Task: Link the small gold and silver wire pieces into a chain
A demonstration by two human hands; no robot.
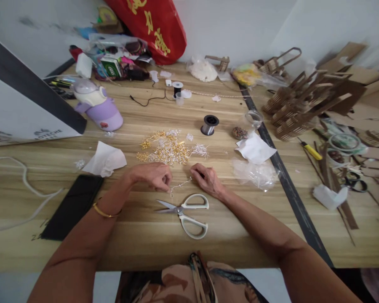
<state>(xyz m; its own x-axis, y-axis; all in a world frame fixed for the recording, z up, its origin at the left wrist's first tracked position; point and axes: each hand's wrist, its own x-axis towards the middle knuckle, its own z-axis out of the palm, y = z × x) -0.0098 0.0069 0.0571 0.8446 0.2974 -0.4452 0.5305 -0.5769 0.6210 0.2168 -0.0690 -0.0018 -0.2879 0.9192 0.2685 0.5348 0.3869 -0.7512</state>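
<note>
A thin, silvery beaded strand (180,185) stretches between my two hands, low over the wooden table. My left hand (158,176) pinches it at one end, where a small loop hangs below the fingertips. At the other end my right hand (206,179) has its fingers closed on the strand, with the wrist resting on the tabletop. Just beyond both hands lies a pile of gold and silver beads (167,147). A few silvery pins (200,150) are spread at its right edge. White-handled scissors (180,210) lie with blades apart on the near side of my hands.
A wire spool (209,125) stands behind the beads. White paper (105,159) and a black flat case (72,206) lie left, near a purple bottle (97,105). To the right are a glass jar (252,122), plastic bags (255,173) and brown baskets (298,103).
</note>
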